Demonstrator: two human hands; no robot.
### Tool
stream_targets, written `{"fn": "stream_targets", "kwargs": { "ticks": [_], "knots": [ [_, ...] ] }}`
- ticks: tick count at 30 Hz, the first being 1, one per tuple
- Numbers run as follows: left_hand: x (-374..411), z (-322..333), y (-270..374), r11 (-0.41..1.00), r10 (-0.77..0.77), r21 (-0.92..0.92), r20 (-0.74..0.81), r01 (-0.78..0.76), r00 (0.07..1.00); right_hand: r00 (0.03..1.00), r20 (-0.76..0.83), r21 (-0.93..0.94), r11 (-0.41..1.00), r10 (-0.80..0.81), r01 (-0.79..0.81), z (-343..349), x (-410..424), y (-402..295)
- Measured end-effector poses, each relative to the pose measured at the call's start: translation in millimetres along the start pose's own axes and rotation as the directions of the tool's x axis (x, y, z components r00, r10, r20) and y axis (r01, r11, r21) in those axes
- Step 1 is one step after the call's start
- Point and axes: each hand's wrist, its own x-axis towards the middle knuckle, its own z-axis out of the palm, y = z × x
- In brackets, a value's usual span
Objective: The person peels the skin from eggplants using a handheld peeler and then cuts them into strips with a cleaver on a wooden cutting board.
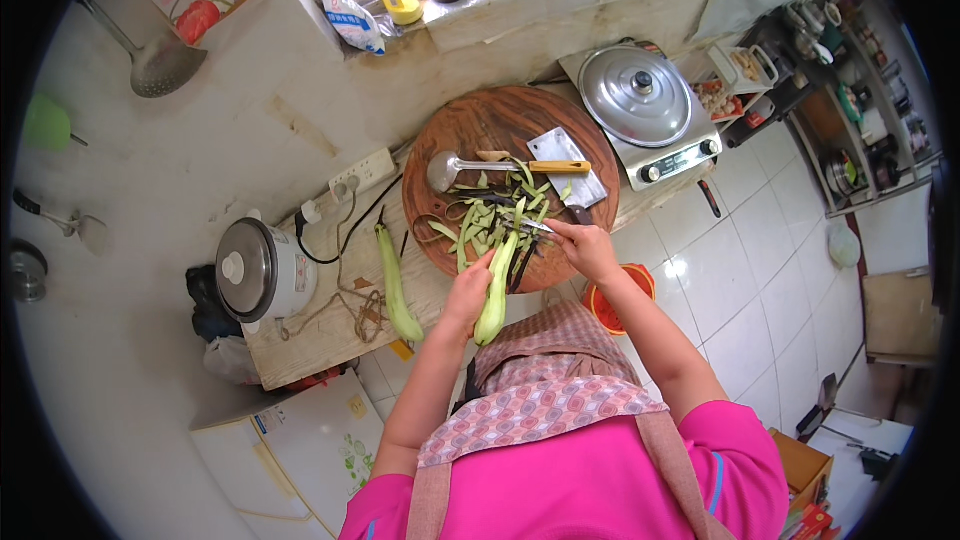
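Note:
My left hand (471, 289) grips a long, pale green peeled eggplant (493, 307), tilted with its far end over a round wooden chopping board (480, 116). My right hand (581, 246) holds a metal peeler (534, 225) against or very close to the far part of the eggplant. Green and dark peel strips (476, 221) lie heaped on the board beneath. A cleaver (574, 165) rests flat at the board's right, its dark handle close to my right hand. Across it lies the wooden handle of a metal ladle (446, 171). Another peeled eggplant (397, 285) lies on the worktop left of the board.
A rice cooker (247, 270) stands on the wooden worktop (285, 356) at left, near a power strip (362, 171) and cords. Right of the board, a lidded pan (635, 95) sits on an electric cooker (660, 165). Below the board's right edge is a red basin (637, 285).

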Motion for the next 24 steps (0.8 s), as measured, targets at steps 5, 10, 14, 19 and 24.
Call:
{"fn": "stream_targets", "kwargs": {
  "ticks": [5, 10, 14, 19, 24],
  "knots": [
    [0.6, -1.3, -7.1, 0.954, 0.142, 0.264, 0.009, -0.140, 0.990, 0.960, -0.180, -0.116, 0.965, 0.213, -0.236, 14.8, 3.9, 25.5],
    [1.5, -8.7, -13.0, 0.938, 0.162, 0.320, -0.069, -0.132, 0.984, 0.989, -0.038, -0.052, 0.988, 0.141, -0.143, -7.5, -2.3, -8.8],
    [1.9, -1.4, -8.6, 0.929, 0.157, 0.353, -0.097, -0.114, 0.983, 0.992, -0.048, 0.138, 0.983, -0.118, 0.124, 0.4, -18.6, -24.5],
    [2.0, -2.3, -11.6, 0.897, 0.229, 0.400, -0.055, -0.189, 0.972, 0.988, -0.001, -0.057, 0.987, -0.153, 0.153, 1.8, -14.5, -22.2],
    [0.1, -5.6, -17.8, 0.739, 0.344, 0.629, -0.042, -0.243, 0.938, 0.998, -0.036, -0.224, 0.973, 0.048, -0.055, 1.6, 4.5, 17.4]
  ]
}}
